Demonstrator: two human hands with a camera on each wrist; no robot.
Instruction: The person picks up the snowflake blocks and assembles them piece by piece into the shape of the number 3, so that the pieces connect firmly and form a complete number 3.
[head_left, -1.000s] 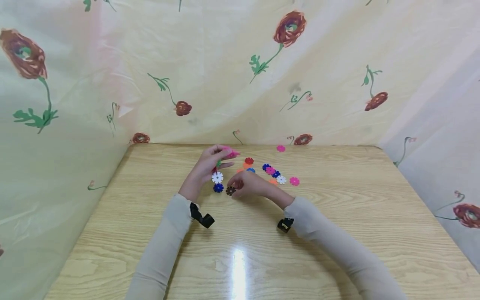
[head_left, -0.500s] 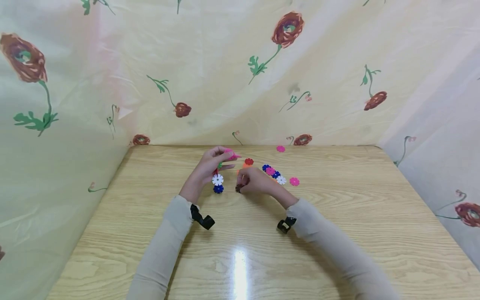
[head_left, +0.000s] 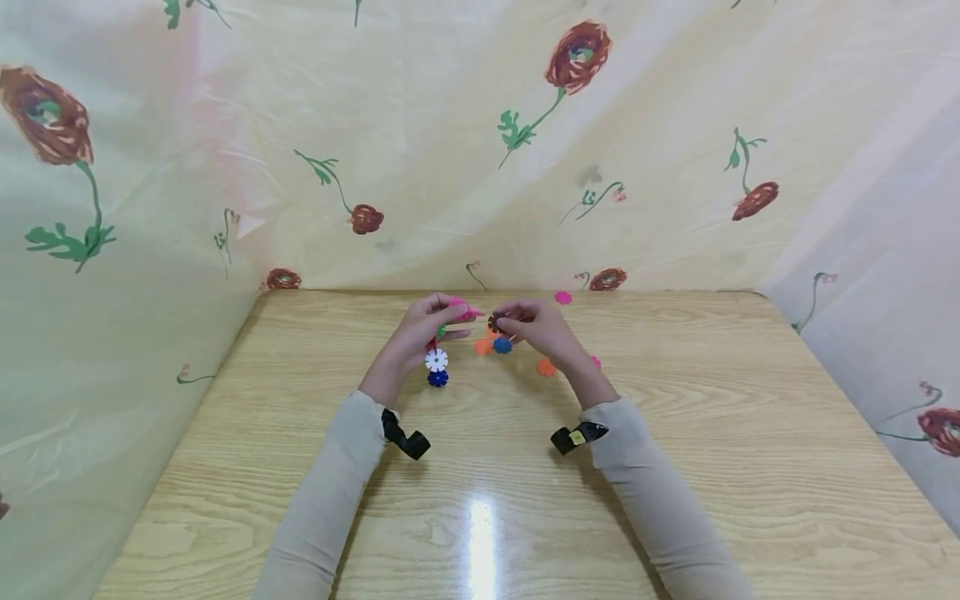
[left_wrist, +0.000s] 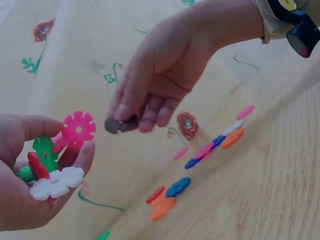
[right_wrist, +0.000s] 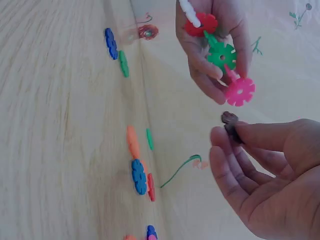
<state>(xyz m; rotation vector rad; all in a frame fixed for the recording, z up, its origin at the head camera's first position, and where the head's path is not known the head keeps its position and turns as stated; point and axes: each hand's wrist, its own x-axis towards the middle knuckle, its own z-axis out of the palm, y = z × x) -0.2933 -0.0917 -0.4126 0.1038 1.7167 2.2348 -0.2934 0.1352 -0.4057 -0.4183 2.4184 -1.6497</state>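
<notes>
My left hand [head_left: 420,333] holds a chain of linked plastic snowflake discs. A pink disc [left_wrist: 79,129] is at one end, then a green disc [right_wrist: 221,56], a red disc [right_wrist: 200,24] and a white disc [left_wrist: 57,184]. Facing it, my right hand [head_left: 547,333] pinches a brown snowflake disc [right_wrist: 230,120] between thumb and fingertips. In the right wrist view this brown piece is just below the pink disc, with a small gap between them. Part of the chain is hidden by the left palm and fingers.
Loose discs lie on the wooden table [head_left: 480,450]: a dark blue disc [head_left: 438,378] by the left hand, a lighter blue disc [head_left: 502,345] and orange disc [head_left: 482,346] under the right. A pink disc [head_left: 563,297] lies near the flowered cloth [head_left: 420,150] at the back.
My right hand has lifted the brown disc from low beside the dark blue disc, moving it away from me and slightly right, up to the chain's pink end. The left hand stays nearly still.
</notes>
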